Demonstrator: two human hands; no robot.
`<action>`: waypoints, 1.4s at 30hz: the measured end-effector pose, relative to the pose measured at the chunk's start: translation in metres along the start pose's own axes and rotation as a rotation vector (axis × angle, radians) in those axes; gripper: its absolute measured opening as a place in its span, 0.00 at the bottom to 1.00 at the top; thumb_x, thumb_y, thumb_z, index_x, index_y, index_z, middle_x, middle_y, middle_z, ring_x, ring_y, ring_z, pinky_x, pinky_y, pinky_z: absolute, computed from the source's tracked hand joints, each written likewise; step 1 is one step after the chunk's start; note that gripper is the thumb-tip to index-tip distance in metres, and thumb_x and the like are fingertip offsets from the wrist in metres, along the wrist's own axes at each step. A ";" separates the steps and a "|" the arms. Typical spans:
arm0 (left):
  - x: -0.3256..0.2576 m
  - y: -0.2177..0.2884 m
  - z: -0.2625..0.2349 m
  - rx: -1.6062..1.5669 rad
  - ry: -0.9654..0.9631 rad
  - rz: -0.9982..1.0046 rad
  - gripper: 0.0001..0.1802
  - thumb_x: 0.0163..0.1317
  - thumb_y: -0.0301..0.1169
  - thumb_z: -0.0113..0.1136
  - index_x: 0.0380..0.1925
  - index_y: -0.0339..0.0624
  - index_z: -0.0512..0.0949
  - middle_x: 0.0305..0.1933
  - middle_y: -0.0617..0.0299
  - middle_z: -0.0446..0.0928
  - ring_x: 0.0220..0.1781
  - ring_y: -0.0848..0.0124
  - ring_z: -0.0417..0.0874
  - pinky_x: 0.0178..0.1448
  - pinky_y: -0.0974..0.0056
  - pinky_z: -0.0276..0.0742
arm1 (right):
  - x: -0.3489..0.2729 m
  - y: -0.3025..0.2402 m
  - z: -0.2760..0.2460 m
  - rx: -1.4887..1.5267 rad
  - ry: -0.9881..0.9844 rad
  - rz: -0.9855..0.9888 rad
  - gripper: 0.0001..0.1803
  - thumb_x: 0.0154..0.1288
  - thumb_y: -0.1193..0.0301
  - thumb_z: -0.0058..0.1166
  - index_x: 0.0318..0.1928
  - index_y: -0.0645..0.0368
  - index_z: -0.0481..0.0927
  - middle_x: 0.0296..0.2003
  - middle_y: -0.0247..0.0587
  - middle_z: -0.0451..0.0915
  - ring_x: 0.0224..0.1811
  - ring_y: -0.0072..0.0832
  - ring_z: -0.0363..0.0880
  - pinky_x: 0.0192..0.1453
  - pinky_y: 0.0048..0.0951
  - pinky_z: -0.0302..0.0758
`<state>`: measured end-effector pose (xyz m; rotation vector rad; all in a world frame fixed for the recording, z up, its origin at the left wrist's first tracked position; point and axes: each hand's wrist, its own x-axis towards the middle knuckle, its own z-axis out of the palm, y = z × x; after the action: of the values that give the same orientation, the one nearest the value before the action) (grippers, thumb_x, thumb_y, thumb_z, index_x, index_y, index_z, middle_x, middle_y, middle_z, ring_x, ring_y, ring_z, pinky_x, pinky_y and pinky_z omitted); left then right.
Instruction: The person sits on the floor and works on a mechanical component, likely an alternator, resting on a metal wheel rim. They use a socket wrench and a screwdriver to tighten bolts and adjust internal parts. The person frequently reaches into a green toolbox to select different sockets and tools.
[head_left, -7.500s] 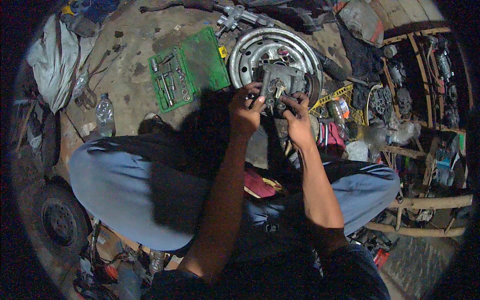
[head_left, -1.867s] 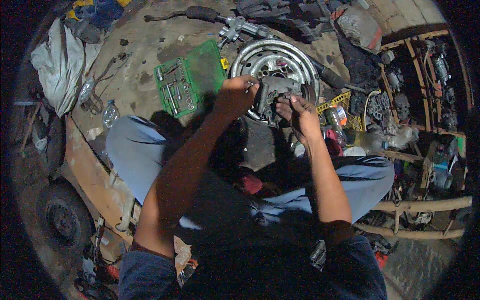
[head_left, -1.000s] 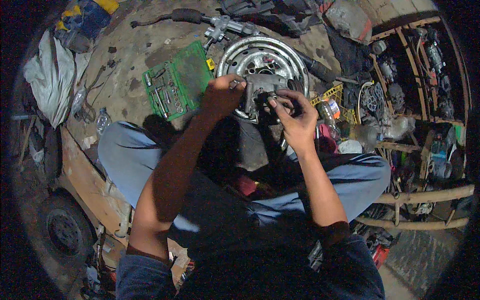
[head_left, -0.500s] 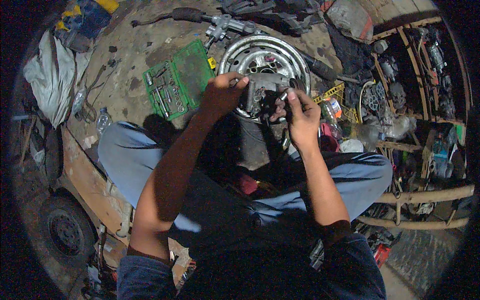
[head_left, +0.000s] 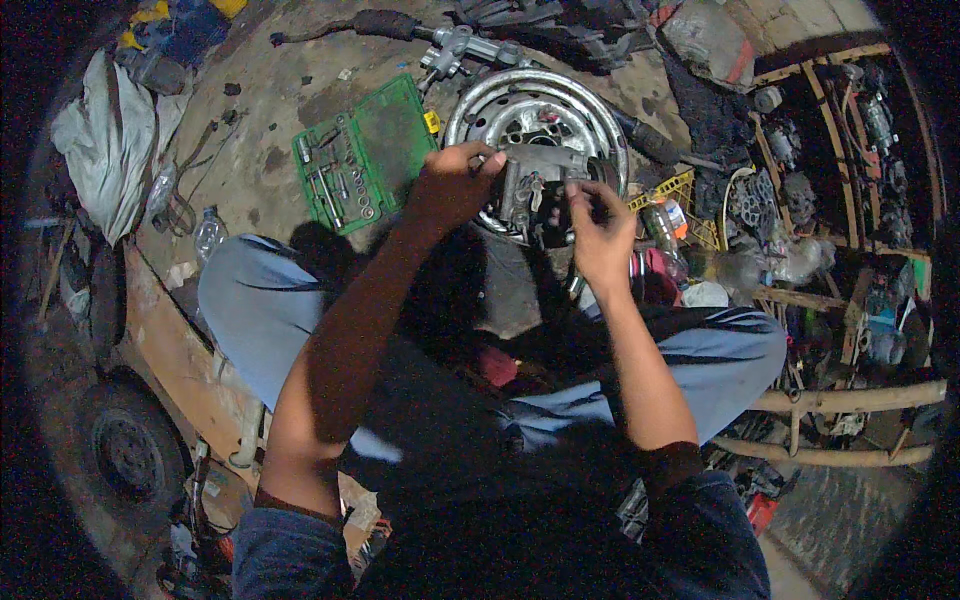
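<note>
Mid-teardown imo: my left hand (head_left: 452,185) grips the metal part (head_left: 530,190) on the wheel rim (head_left: 590,115), right hand (head_left: 598,232) pinching smth tiny at it, next needs steady fingers.

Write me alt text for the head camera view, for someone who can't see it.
Seen from above, a seated person's left hand and right hand grip a grey metal engine part resting on a silver wheel rim on a dirty workshop floor. An open green socket set case lies to the left, and cluttered wooden shelves stand to the right.
</note>
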<state>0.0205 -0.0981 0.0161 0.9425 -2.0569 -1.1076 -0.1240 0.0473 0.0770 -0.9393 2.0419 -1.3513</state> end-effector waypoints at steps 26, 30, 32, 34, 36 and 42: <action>-0.004 -0.003 0.004 0.071 0.031 0.002 0.14 0.63 0.38 0.63 0.30 0.37 0.82 0.27 0.44 0.81 0.33 0.47 0.84 0.36 0.52 0.79 | 0.001 0.042 0.032 -0.631 0.057 -0.500 0.07 0.63 0.76 0.59 0.35 0.68 0.76 0.31 0.59 0.76 0.32 0.56 0.78 0.37 0.49 0.75; -0.005 -0.001 0.005 0.035 0.051 0.014 0.15 0.63 0.39 0.63 0.30 0.35 0.81 0.27 0.42 0.80 0.33 0.46 0.84 0.38 0.50 0.78 | 0.004 0.041 0.038 -0.591 0.103 -0.465 0.08 0.63 0.75 0.60 0.36 0.68 0.75 0.29 0.60 0.76 0.31 0.58 0.78 0.37 0.50 0.75; -0.004 -0.006 0.007 0.056 0.070 0.043 0.15 0.63 0.39 0.63 0.30 0.35 0.81 0.27 0.43 0.80 0.32 0.46 0.84 0.36 0.51 0.78 | 0.002 0.043 0.041 -0.566 0.128 -0.444 0.08 0.63 0.75 0.59 0.36 0.68 0.74 0.29 0.61 0.77 0.32 0.59 0.79 0.38 0.51 0.75; -0.004 -0.009 0.008 0.058 0.066 0.060 0.15 0.63 0.39 0.63 0.29 0.35 0.81 0.26 0.43 0.80 0.30 0.47 0.83 0.35 0.52 0.78 | 0.000 0.044 0.046 -0.536 0.149 -0.416 0.09 0.63 0.75 0.59 0.36 0.68 0.74 0.30 0.62 0.77 0.33 0.59 0.79 0.38 0.50 0.75; -0.003 -0.010 0.007 0.038 0.040 0.064 0.15 0.63 0.39 0.63 0.29 0.35 0.81 0.25 0.44 0.80 0.29 0.47 0.83 0.33 0.52 0.77 | 0.001 0.043 0.046 -0.550 0.152 -0.439 0.09 0.63 0.75 0.59 0.36 0.68 0.74 0.29 0.62 0.77 0.34 0.59 0.79 0.38 0.50 0.75; -0.003 -0.011 0.006 0.079 0.062 0.070 0.14 0.63 0.39 0.64 0.30 0.37 0.81 0.23 0.46 0.80 0.26 0.49 0.83 0.32 0.53 0.77 | 0.000 0.035 0.050 -0.589 0.180 -0.328 0.09 0.65 0.74 0.58 0.35 0.69 0.74 0.29 0.64 0.77 0.33 0.60 0.79 0.39 0.51 0.75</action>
<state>0.0210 -0.0972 0.0029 0.9238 -2.0797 -0.9555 -0.0970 0.0278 0.0255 -1.5011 2.5778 -1.0176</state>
